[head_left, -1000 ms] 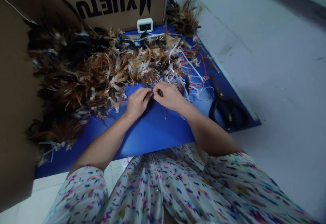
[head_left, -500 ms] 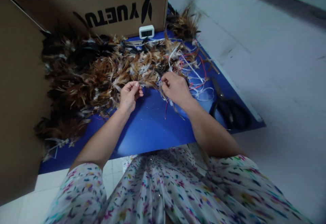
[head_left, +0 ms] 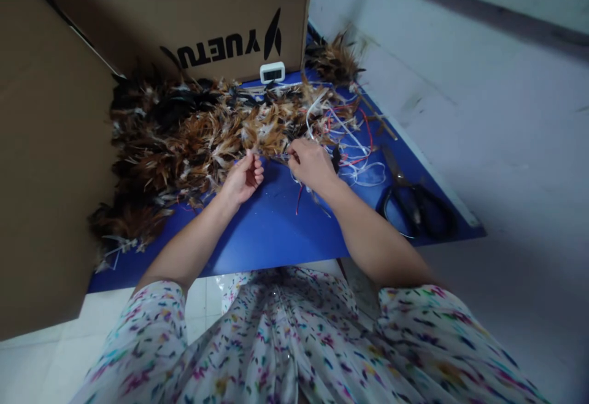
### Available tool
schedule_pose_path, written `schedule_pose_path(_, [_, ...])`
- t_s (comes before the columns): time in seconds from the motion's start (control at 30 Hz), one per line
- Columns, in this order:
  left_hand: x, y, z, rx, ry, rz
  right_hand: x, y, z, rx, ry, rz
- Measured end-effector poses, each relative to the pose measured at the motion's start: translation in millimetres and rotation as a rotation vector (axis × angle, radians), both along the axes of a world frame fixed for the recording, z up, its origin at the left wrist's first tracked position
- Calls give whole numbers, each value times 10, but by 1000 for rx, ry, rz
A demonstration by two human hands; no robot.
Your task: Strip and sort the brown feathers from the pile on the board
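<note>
A wide heap of brown and black feathers (head_left: 197, 128) with pale bases lies across the blue tabletop (head_left: 276, 232). At its near edge, my left hand (head_left: 246, 178) is closed, thumb and forefinger pinched on a pale feather and the other fingers curled. My right hand (head_left: 313, 163) is to the right of it, back upward, its fingers closed by the feathers. What those fingers hold is hidden. White and red strings (head_left: 361, 140) lie tangled past my right hand. Under that hand a few thin strands and feather ends stick out onto the blue top.
Black-handled scissors (head_left: 409, 198) lie at the right edge of the table. A small white digital clock or timer (head_left: 272, 73) stands before a large cardboard box (head_left: 207, 11). Another cardboard panel (head_left: 50, 165) stands at left. A pale wall (head_left: 442, 97) runs along the right side.
The view has tilted up and shifted, so the heap appears further right. My left hand has turned with its thumb pointing more upward. My right hand stays by the feathers, its fingers still closed.
</note>
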State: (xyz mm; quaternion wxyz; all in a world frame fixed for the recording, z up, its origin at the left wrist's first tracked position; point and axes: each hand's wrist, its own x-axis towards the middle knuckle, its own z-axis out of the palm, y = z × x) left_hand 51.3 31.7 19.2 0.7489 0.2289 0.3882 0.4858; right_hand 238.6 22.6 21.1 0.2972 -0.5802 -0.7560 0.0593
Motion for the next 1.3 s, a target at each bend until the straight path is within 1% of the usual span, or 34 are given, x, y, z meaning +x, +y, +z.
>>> schedule_pose_path(0.17, [12,-43,21,24,69,-5,-10,32,-78,12,-7,20])
schedule_pose_path(0.37, [99,-122,158,180,211,13,25,109,-159,-1,16,30])
schedule_pose_path(0.47, [103,-222,233,206,244,3,47,111,-176,-13,25,53])
schedule_pose_path(0.5, [84,-270,255,217,254,1,50,104,-175,-8,34,66])
schedule_pose_path(0.57, [3,-386,293,243,299,19,48,84,-164,-52,19,68])
schedule_pose_path(0.67, [-224,-625,330,261,373,113,34,52,-144,-86,-33,60])
schedule_pose_path(0.73, [-440,-822,331,270,425,195,25,40,-141,-79,-39,54])
schedule_pose_path(0.8, [-700,-1030,308,283,482,308,19,38,-148,-66,-35,62])
schedule_pose_path(0.87, [-992,-1220,259,314,568,464,13,43,-156,-64,-36,82])
schedule_pose_path(0.97, [-1439,-1442,145,382,755,763,1,47,-157,-78,-47,106])
schedule_pose_path(1.07, [-1818,-1587,17,363,1047,1030,-14,37,-151,-87,-57,104])
schedule_pose_path(1.1, [-1918,-1621,-24,342,1143,1090,-18,32,-150,-85,-56,104])
schedule_pose_path(1.13, [-2004,-1648,-62,327,1234,1130,-21,27,-151,-82,-54,104])
schedule_pose_path(1.2, [-2134,-1681,-130,310,1411,1147,-24,21,-154,-78,-55,106])
schedule_pose_path(1.3, [-2246,-1692,-217,293,1608,1079,-21,20,-157,-98,-89,124])
